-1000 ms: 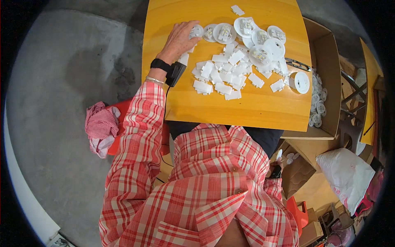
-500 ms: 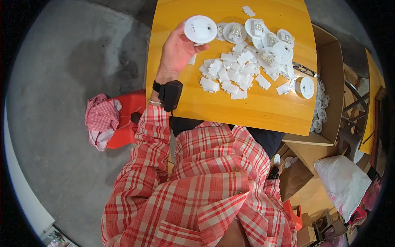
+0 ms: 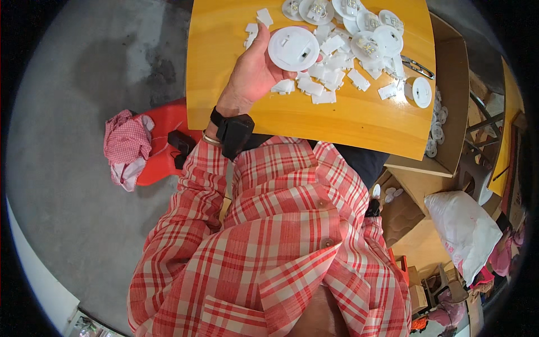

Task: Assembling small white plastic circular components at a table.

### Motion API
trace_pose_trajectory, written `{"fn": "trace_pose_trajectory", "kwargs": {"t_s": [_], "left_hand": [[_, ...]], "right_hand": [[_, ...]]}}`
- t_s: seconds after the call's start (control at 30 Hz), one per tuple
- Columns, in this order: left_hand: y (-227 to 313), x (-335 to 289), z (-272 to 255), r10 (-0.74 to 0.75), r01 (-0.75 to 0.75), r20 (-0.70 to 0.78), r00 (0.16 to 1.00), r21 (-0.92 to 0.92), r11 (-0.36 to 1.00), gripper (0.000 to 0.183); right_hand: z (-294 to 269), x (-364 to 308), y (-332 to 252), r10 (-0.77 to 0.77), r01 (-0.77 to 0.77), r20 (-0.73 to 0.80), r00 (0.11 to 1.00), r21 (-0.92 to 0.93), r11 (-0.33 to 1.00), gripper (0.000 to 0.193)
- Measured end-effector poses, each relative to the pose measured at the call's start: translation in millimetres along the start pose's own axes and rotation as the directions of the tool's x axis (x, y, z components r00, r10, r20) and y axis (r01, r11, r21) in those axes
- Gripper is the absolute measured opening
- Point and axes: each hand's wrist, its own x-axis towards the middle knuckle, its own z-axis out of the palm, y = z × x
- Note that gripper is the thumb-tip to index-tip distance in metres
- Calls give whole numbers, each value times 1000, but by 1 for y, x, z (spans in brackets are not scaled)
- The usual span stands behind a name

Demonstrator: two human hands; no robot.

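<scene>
My left hand [image 3: 251, 74] is closed around a round white light housing [image 3: 293, 49], held by its edge above the table. Its flat face is up, with a small dark slot and a moulded rectangular outline. My right hand [image 3: 380, 203] is low beside my body, at an open cardboard box [image 3: 403, 210]. Its fingers are mostly hidden by the sleeve and wrist device. A white oval piece [image 3: 376, 191] shows right by it; whether the hand grips that piece is unclear.
On the yellow table [image 3: 359, 126] lie a pile of white plastic covers [image 3: 331, 73], several round lights with bare LEDs [image 3: 368, 46], an upright round housing [image 3: 421, 92] and a dark metal tool [image 3: 418, 67]. A large carton [image 3: 449, 106] stands at right, a red stool [image 3: 160, 151] at left.
The view has shifted, so the table sits higher. My left hand has brought the round housing nearer to me and to the right, over the covers. My right hand stays by the box.
</scene>
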Motion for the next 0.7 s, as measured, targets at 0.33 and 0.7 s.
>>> {"fn": "trace_pose_trajectory", "kwargs": {"t_s": [0.33, 0.7], "left_hand": [[-33, -3, 10, 87, -58, -55, 995, 394, 917, 42], [-66, 11, 34, 167, -102, -85, 982, 500, 860, 34]], "right_hand": [[-26, 19, 22, 129, -136, 59, 990, 122, 983, 21], [-8, 29, -11, -274, 258, 91, 957, 156, 953, 18]]}}
